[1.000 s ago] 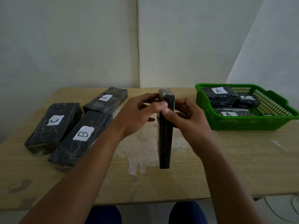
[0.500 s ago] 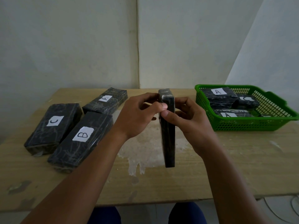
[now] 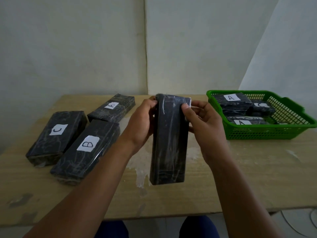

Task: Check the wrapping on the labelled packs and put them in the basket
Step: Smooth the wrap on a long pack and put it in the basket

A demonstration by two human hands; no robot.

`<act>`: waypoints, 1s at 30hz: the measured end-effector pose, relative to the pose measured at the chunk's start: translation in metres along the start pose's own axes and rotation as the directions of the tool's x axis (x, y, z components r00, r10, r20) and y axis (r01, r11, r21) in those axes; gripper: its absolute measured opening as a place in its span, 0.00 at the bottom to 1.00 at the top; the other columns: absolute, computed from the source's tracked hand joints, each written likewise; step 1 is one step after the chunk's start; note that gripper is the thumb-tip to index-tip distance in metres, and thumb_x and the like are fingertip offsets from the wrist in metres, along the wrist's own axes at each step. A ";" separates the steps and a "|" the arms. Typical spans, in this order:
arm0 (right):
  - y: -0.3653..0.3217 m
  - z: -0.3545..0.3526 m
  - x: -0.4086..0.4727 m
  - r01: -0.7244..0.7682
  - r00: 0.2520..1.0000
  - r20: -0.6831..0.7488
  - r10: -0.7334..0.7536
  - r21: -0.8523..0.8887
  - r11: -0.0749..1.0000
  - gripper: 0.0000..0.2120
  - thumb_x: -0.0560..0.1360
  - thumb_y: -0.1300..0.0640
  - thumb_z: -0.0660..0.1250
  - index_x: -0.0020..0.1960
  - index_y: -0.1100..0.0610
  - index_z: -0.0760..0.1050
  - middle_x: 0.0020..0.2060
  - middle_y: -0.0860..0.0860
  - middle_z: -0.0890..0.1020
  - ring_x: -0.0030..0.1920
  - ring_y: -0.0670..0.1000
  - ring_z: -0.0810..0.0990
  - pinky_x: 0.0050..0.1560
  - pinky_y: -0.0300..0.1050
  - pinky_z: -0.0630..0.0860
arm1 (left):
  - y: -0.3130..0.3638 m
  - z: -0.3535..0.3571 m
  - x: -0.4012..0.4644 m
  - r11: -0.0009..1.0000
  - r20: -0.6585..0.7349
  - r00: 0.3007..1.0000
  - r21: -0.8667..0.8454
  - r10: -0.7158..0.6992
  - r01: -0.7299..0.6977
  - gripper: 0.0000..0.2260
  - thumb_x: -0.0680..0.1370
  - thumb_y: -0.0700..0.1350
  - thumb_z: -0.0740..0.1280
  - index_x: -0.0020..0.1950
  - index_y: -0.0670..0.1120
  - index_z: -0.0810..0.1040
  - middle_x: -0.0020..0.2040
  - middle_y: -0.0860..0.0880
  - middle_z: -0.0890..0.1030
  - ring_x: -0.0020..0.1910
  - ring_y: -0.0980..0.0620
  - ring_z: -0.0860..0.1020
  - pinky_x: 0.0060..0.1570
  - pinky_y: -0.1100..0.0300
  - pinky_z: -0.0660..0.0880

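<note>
Turned since a half-second ago: held pack (image 3: pixel 169 140) now shows its broad unlabelled face to the person, where before only the narrow edge faced them. No label visible on this side.

Pack stands on end over the middle of the table (image 3: pixel 257 177), top tilted slightly away. Cannot tell whether its lower end touches the wood.

Left hand (image 3: pixel 140 121) grips the top left edge, fingers curled round behind, thumb at the front corner. Right hand (image 3: pixel 204 122) pinches the top right edge, thumb pressed on the front face, fingers curled behind.

Left side of table: three packs lying flat, labels up. C pack (image 3: pixel 56 136) outermost, B pack (image 3: pixel 87 150) just beside it, A pack (image 3: pixel 112 107) behind, near the wall. B and A packs touch or nearly so at the corner.

Right side: green basket (image 3: pixel 267 133), well apart from the held pack. Inside, packs lie with labels up: two marked A, one marked C.

Film wrap on all packs shows pale creases.
</note>
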State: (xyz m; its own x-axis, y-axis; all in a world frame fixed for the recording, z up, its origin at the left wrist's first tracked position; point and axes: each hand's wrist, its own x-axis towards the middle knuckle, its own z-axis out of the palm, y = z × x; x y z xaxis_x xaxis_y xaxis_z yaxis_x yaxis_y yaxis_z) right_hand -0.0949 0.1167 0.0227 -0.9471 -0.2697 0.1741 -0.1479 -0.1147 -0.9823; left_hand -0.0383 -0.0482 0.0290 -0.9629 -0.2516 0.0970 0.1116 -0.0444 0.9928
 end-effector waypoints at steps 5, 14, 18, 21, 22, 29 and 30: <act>-0.004 0.000 -0.001 0.001 1.000 0.028 -0.003 0.058 0.998 0.09 0.81 0.56 0.72 0.61 0.55 0.81 0.52 0.53 0.88 0.52 0.51 0.88 0.48 0.48 0.86 | 0.003 0.003 0.000 0.989 -0.073 0.996 0.140 0.052 -0.041 0.22 0.88 0.54 0.52 0.51 0.55 0.86 0.50 0.53 0.87 0.55 0.54 0.84 0.60 0.47 0.79; -0.004 -0.001 -0.009 0.206 0.977 -0.019 -0.210 -0.131 0.970 0.13 0.73 0.54 0.80 0.57 0.51 0.84 0.51 0.46 0.88 0.53 0.48 0.87 0.51 0.50 0.87 | -0.005 -0.002 0.003 0.984 -0.048 0.990 0.121 0.134 -0.127 0.11 0.85 0.52 0.60 0.61 0.56 0.81 0.58 0.57 0.87 0.62 0.59 0.83 0.68 0.53 0.78; -0.007 0.002 -0.015 0.298 0.951 -0.027 -0.308 -0.187 0.936 0.13 0.71 0.54 0.81 0.53 0.47 0.83 0.47 0.40 0.86 0.52 0.40 0.85 0.48 0.38 0.84 | -0.008 -0.003 0.006 0.989 -0.028 0.994 0.102 0.107 -0.104 0.16 0.86 0.53 0.58 0.70 0.54 0.79 0.65 0.53 0.84 0.67 0.54 0.80 0.69 0.50 0.78; -0.007 0.002 -0.015 0.323 0.942 -0.030 -0.335 -0.204 0.924 0.13 0.71 0.55 0.81 0.53 0.46 0.83 0.46 0.38 0.86 0.51 0.38 0.85 0.49 0.38 0.84 | -0.008 -0.003 0.006 0.989 -0.017 0.994 0.099 0.111 -0.108 0.15 0.87 0.51 0.57 0.69 0.55 0.79 0.65 0.52 0.84 0.67 0.54 0.80 0.67 0.51 0.79; -0.006 0.002 -0.014 0.324 0.941 -0.031 -0.337 -0.209 0.923 0.13 0.71 0.54 0.80 0.53 0.47 0.83 0.47 0.39 0.86 0.52 0.39 0.85 0.49 0.38 0.84 | -0.007 -0.003 0.006 0.988 -0.015 0.993 0.105 0.116 -0.113 0.15 0.87 0.51 0.57 0.69 0.55 0.79 0.65 0.53 0.84 0.67 0.55 0.81 0.67 0.51 0.79; 0.006 -0.009 -0.006 0.145 0.989 -0.017 -0.144 0.151 0.978 0.13 0.79 0.61 0.72 0.63 0.60 0.83 0.52 0.53 0.89 0.57 0.55 0.87 0.54 0.46 0.84 | 0.004 0.001 -0.005 0.802 -0.017 0.914 0.485 0.406 -0.348 0.15 0.84 0.53 0.65 0.67 0.50 0.81 0.54 0.58 0.85 0.56 0.62 0.83 0.48 0.72 0.78; 0.006 -0.009 -0.007 0.125 0.992 0.003 -0.128 0.189 0.974 0.15 0.78 0.59 0.72 0.64 0.61 0.82 0.52 0.53 0.89 0.57 0.54 0.87 0.55 0.45 0.84 | 0.004 0.002 -0.007 0.762 -0.015 0.893 0.529 0.449 -0.374 0.15 0.84 0.53 0.65 0.67 0.49 0.81 0.53 0.59 0.84 0.55 0.64 0.83 0.46 0.73 0.78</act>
State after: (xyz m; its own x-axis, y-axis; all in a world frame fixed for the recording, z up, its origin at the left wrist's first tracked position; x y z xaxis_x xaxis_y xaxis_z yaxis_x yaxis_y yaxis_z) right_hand -0.0922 0.1263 0.0151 -0.9194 -0.2558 0.2987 -0.2087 -0.3262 -0.9220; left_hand -0.0318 -0.0444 0.0327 -0.8064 -0.2593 0.5315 0.3156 0.5714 0.7576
